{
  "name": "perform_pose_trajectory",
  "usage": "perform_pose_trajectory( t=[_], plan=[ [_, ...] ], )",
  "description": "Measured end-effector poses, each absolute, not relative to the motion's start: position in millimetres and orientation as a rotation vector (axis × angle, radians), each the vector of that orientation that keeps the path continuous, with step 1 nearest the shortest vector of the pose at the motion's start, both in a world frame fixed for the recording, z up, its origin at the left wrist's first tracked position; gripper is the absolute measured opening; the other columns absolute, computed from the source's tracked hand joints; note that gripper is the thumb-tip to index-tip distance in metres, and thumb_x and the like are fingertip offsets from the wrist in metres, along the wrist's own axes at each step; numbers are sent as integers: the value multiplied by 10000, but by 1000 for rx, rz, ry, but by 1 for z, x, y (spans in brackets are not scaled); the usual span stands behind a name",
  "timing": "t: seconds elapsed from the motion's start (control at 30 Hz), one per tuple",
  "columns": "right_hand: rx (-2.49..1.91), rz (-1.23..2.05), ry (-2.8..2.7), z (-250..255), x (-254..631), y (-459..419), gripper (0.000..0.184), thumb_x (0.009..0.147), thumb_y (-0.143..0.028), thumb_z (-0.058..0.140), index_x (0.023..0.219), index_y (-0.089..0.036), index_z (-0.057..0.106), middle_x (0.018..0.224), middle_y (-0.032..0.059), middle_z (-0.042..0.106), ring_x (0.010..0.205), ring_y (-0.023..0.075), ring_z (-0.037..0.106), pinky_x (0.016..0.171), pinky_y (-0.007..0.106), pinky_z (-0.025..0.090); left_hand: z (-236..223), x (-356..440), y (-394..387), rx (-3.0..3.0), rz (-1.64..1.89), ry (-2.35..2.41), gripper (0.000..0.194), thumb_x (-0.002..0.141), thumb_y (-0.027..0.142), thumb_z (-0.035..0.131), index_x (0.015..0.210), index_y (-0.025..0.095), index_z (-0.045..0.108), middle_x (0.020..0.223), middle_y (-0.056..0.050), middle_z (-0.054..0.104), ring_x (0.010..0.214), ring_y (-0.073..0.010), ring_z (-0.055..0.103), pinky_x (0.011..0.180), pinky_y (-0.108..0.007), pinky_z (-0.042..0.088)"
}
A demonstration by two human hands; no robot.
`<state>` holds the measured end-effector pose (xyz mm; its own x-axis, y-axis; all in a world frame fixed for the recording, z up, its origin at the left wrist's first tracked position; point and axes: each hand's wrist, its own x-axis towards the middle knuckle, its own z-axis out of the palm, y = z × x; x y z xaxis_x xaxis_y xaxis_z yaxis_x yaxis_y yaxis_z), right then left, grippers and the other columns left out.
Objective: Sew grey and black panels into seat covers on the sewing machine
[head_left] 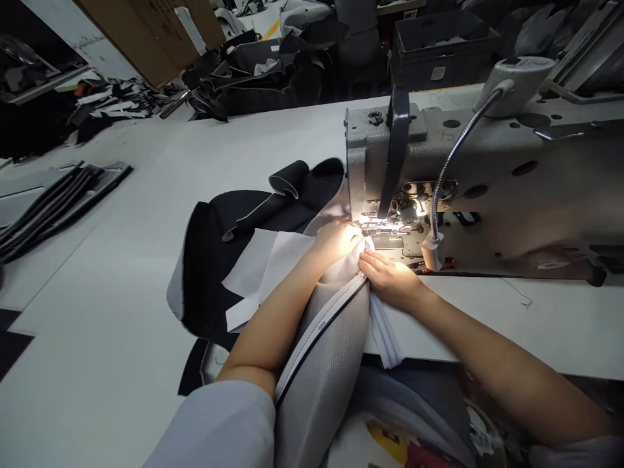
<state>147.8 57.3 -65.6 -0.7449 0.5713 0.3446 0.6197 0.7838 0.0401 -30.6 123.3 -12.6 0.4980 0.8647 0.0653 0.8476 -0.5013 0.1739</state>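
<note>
Left grip [336, 240]: half curled at 9 o'clock to the presser foot [373, 227], bearing on the end of the gray mesh panel [322, 344]; glare hides the fingertips, so whether it pinches I cannot tell.

Right grip [387, 279]: fingers laid close together over the white cloth [363, 260], just below the presser foot at 6 o'clock; the thumb is hidden, so I cannot tell if it has hold.

Panel: under both hands, its end touching the sewing machine [487, 175], its body hanging off the tabletop [112, 156] edge toward the person.

Long axis: 1 to 7 o'clock, marked by a dark piped edge [319, 328] along it.

Nearer hand: the left to the presser foot by a little; the right to the piped edge's top end.

Beside the grips: white sheets [258, 266] lying on a black panel [214, 279] at 9 o'clock, touching the left forearm.

Containers: a gray crate [441, 49] at 12 o'clock behind the machine, holding pale scraps.

Rest: a gooseneck lamp [517, 84] lighting the hands; black strips [49, 214] stacked at 9 o'clock.
</note>
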Motion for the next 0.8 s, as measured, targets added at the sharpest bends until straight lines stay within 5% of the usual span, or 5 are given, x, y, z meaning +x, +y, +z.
perform_pose_trajectory(
  t=[0.17,0.33,0.43,0.57,0.8],
  plan=[
    [-880,-224,-2681,-66,147,59,327,910,-51,377,1105,-64,640,1212,187,647,1228,242,553,1059,329,441,-13,-27,123,2633,181,1540,253,913,213,492,823,181,727,919,-63,717,854,-219,638,742,-326,481],
    [-868,-200,-2689,-68,149,62,327,917,-93,409,1151,-38,629,1213,197,646,1230,257,550,1078,343,426,-2,-19,95,2740,125,1450,295,946,186,422,880,141,706,1023,-116,671,1021,-258,580,913,-381,451],
    [-917,-91,-2587,-68,153,60,313,943,-182,448,1181,-85,626,1246,168,641,1218,246,557,1065,362,435,13,-18,66,2720,-52,1303,354,989,317,388,955,144,695,1015,-121,650,1033,-259,568,920,-382,457],
    [-930,57,-2483,-67,161,57,318,930,-257,492,1198,-149,626,1327,126,599,1162,260,575,1005,412,461,22,-12,43,2587,-362,1414,540,840,509,628,1173,85,614,1075,-161,626,983,-287,604,808,-362,513],
    [-1126,102,-2240,-62,166,58,385,826,-102,460,1096,-225,705,1064,87,640,967,212,569,861,344,469,18,13,43,2639,-659,1526,364,825,173,607,1168,51,618,1093,-194,606,1030,-316,600,823,-371,510]
  ],
)
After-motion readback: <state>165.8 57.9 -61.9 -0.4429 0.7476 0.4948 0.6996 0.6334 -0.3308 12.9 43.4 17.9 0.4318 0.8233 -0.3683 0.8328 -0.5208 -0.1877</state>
